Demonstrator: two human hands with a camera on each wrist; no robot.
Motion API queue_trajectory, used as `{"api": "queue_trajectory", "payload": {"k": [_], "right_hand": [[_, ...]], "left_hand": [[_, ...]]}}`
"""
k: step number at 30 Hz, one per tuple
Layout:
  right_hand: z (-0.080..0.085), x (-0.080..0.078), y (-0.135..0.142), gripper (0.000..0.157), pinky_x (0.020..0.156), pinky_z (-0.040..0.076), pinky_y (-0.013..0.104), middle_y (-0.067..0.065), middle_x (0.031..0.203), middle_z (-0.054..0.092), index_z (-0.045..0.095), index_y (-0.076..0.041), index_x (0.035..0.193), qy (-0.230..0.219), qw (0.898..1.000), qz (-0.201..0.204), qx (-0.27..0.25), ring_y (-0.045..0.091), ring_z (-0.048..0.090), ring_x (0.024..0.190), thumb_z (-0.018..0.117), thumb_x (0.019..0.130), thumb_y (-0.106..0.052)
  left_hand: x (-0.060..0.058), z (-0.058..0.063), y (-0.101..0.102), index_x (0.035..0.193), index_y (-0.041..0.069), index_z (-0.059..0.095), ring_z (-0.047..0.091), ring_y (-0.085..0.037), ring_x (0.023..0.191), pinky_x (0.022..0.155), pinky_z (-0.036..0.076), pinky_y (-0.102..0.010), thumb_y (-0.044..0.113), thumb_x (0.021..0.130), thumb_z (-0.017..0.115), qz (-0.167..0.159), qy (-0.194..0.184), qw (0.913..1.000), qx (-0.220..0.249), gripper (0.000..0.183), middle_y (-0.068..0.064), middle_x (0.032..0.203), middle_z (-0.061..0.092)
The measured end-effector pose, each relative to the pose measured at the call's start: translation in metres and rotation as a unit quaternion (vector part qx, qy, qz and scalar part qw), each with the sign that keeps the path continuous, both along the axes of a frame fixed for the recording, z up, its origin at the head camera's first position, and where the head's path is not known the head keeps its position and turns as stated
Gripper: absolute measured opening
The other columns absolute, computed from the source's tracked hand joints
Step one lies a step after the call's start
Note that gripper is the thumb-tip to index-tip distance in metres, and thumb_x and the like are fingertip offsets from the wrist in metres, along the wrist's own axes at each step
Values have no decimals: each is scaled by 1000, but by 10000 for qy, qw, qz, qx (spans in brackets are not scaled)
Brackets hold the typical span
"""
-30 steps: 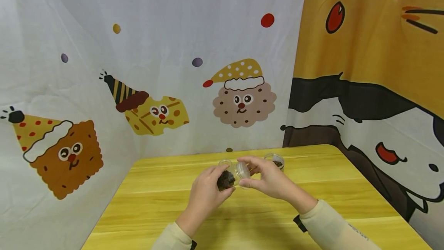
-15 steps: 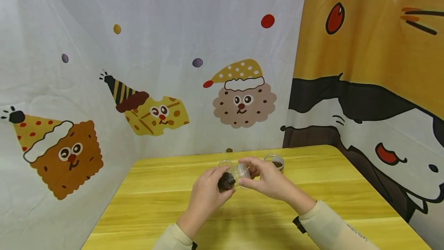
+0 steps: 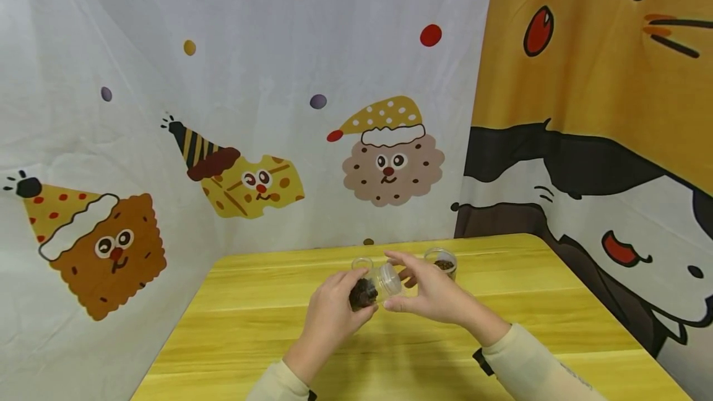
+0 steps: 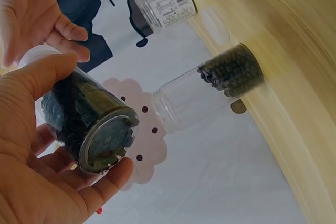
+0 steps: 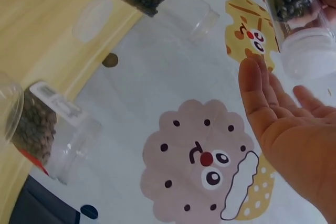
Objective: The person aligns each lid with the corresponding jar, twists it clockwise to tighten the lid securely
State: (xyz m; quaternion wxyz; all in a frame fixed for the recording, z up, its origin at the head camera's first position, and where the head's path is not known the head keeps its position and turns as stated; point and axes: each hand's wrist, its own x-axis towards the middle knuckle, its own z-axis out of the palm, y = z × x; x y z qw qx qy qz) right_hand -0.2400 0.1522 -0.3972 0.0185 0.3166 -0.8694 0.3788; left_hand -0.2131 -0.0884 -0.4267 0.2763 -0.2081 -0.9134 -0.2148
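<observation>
My left hand (image 3: 332, 305) grips a clear jar (image 4: 86, 111), tilted sideways, its base toward the left wrist camera. Dark, leafy-looking contents lie inside. A whitish translucent lid (image 5: 310, 51) caps the jar's far end. My right hand (image 3: 437, 289) is beside that lid, thumb and fingers spread; in the right wrist view my right hand (image 5: 294, 140) shows an open palm, with a gap between fingertips and lid. Behind the held jar stands a lidless clear jar (image 4: 231, 72), partly filled with dark beans.
Toward the back right of the yellow wood-grain table (image 3: 267, 339) stands a labelled jar (image 4: 173, 9) of brown beans. A translucent lid (image 4: 215, 24) lies flat between the two standing jars. A printed cloth (image 3: 267, 67) hangs behind the table.
My right hand's thumb and fingers, earlier on the lid, have spread and come away from it. My left hand keeps its grip on the tilted jar, nearly in place.
</observation>
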Motion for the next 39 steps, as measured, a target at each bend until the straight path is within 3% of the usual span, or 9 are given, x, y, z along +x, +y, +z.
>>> {"api": "queue_trajectory", "payload": {"k": [3,8,15,25,39], "right_hand": [[2,1,3,90,100,60,52,5,159,56,41,-22,164,319,9993,167,57,24,69,123,86,90,-46],[5,0,9,88,100,60,54,5,156,59,48,-20,160,967,9940,459,236,28,68,126,91,86,-38],[5,0,11,74,97,62,47,4,148,66,59,-19,152,1328,9888,552,389,24,69,122,92,87,-28],[4,0,10,62,93,62,38,-1,142,70,62,-21,149,1202,9912,333,447,18,70,116,86,93,-34],[1,0,10,62,94,61,41,-2,137,72,62,-16,149,989,9939,242,432,19,71,111,80,96,-44]], "left_hand": [[1,-1,-1,132,19,72,76,-23,102,83,65,-46,31,73,101,27,-25,10000,-7,67,-5,118,78],[1,-3,-3,133,18,72,76,-23,101,83,65,-45,31,72,102,29,-24,10000,-82,69,-5,117,78],[1,-2,-3,132,19,72,76,-22,99,81,65,-43,31,72,102,-37,8,9999,-148,69,-5,116,78],[2,-2,-3,132,22,72,77,-23,99,82,65,-43,36,73,101,-52,-34,9997,-235,68,-4,116,78],[3,-4,0,132,20,72,77,-23,100,82,65,-43,34,71,102,-99,-23,9997,-200,69,-4,117,78]]}}
